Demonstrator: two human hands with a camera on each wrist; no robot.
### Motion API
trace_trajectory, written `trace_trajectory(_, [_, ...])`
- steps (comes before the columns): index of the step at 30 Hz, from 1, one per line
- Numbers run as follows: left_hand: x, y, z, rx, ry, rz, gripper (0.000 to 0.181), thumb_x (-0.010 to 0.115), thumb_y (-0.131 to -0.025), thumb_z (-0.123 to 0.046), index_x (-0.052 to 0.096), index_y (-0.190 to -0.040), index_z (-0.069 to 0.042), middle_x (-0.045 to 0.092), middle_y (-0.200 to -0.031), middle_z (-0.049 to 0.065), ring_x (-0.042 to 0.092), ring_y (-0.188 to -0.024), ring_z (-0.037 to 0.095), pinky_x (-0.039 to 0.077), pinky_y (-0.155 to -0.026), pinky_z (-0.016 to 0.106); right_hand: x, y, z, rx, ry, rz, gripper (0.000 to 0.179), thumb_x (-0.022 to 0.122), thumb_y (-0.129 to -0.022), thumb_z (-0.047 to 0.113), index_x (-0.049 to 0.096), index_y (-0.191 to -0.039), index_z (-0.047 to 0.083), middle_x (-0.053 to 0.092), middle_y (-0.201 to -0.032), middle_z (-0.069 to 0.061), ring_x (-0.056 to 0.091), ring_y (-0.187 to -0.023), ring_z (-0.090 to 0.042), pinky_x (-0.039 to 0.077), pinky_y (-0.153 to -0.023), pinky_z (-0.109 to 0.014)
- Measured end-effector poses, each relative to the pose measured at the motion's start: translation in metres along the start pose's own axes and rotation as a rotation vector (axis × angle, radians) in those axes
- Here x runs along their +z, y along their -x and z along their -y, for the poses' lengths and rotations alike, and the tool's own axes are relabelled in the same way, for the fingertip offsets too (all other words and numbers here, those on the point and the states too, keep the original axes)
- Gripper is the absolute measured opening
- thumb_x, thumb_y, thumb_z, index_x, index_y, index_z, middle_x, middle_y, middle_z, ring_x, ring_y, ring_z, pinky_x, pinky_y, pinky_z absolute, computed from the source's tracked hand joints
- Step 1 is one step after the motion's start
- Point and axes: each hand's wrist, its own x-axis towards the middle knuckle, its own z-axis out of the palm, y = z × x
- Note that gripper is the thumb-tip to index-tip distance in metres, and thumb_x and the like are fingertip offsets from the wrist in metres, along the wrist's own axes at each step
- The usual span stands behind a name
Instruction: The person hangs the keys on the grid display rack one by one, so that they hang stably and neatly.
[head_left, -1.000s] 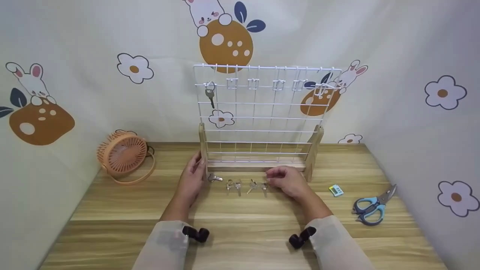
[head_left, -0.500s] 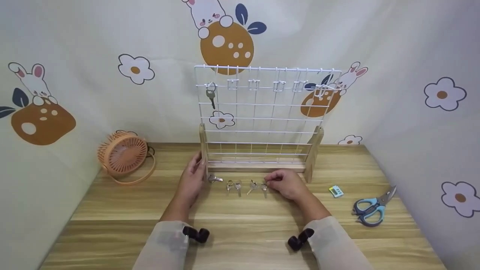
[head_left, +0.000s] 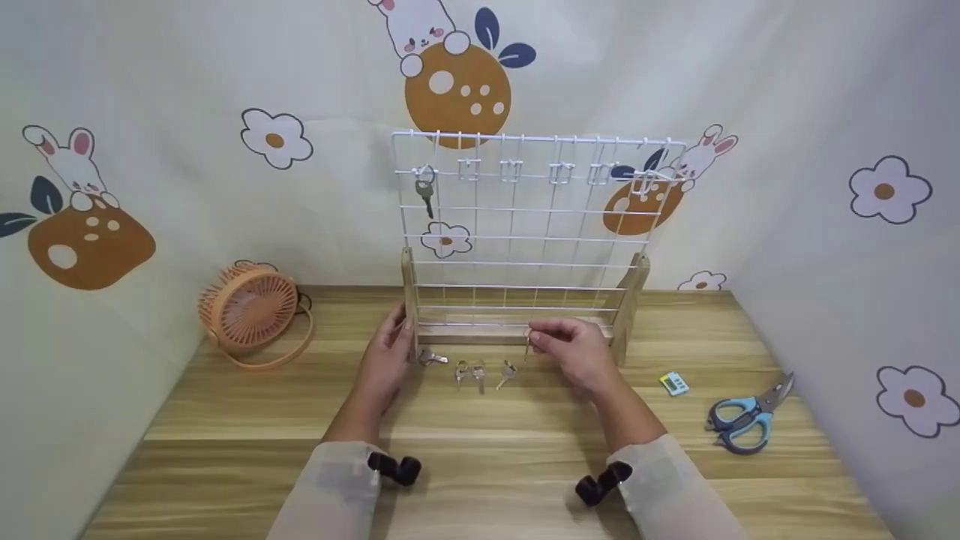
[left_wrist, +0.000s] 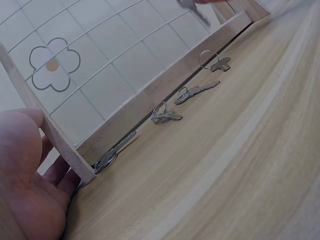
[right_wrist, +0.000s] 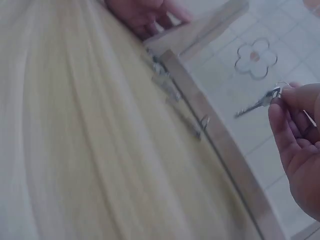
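A white wire grid rack (head_left: 510,238) on wooden legs stands on the table. My left hand (head_left: 385,361) grips its left wooden leg (left_wrist: 65,147), the fingers passing behind the wood. My right hand (head_left: 581,352) pinches a key (right_wrist: 259,104) by its ring end between thumb and fingertips, raised in front of the rack's base. On the table before the base lie several more ringed keys: one key (left_wrist: 112,155) by the left leg, a pair of keys (head_left: 470,375) in the middle, and a key (head_left: 508,373) to their right. Another key (head_left: 425,193) hangs from the leftmost hook.
Several white hooks (head_left: 561,172) line the grid's upper part. An orange fan (head_left: 255,311) stands at the left. On the right lie a small light-blue and yellow item (head_left: 674,383) and blue-handled scissors (head_left: 742,424). A patterned cloth (head_left: 337,225) hangs close behind the rack.
My right hand has taken hold of the rightmost key and lifted it off the table, up toward the grid. The left hand has stayed at the rack's leg.
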Motion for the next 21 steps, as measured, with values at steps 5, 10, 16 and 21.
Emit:
trace_trajectory(5, [0.000, 0.000, 0.001, -0.005, -0.019, -0.003, 0.057, 0.051, -0.112, -0.049, 0.039, -0.166, -0.034, 0.038, -0.174, 0.002, 0.036, -0.162, 0.030, 0.036, -0.132, 0.050, 0.013, 0.009, 0.032, -0.028, -0.185, -0.033, 0.021, 0.075, -0.095, -0.005, 0.075, -0.115, -0.011, 0.082, -0.096, -0.005, 0.078, -0.085, -0.012, 0.068, -0.085, -0.031])
trace_trajectory(10, [0.001, 0.002, 0.000, -0.010, -0.030, -0.011, 0.056, 0.051, -0.113, -0.047, 0.039, -0.165, -0.034, 0.037, -0.175, 0.002, 0.037, -0.161, 0.030, 0.036, -0.132, 0.050, 0.024, 0.013, 0.069, -0.093, -0.273, -0.045, 0.022, 0.074, -0.095, -0.007, 0.073, -0.115, -0.015, 0.079, -0.093, -0.002, 0.075, -0.082, -0.013, 0.067, -0.081, -0.027])
trace_trajectory(16, [0.001, 0.001, 0.000, 0.003, -0.006, -0.009, 0.055, 0.052, -0.113, -0.045, 0.040, -0.165, -0.033, 0.037, -0.175, 0.002, 0.037, -0.161, 0.030, 0.035, -0.132, 0.050, 0.036, 0.006, 0.122, -0.196, -0.360, -0.083, 0.014, 0.073, -0.095, -0.009, 0.079, -0.107, -0.005, 0.079, -0.093, -0.005, 0.074, -0.081, -0.014, 0.067, -0.078, -0.025])
trace_trajectory(21, [0.001, 0.000, 0.000, 0.006, -0.016, -0.013, 0.055, 0.052, -0.112, -0.045, 0.040, -0.165, -0.033, 0.038, -0.174, 0.003, 0.037, -0.161, 0.031, 0.035, -0.132, 0.051, 0.049, -0.004, 0.162, -0.231, -0.446, -0.087, 0.019, 0.072, -0.096, -0.008, 0.074, -0.114, -0.011, 0.077, -0.098, -0.008, 0.073, -0.084, -0.013, 0.066, -0.078, -0.025])
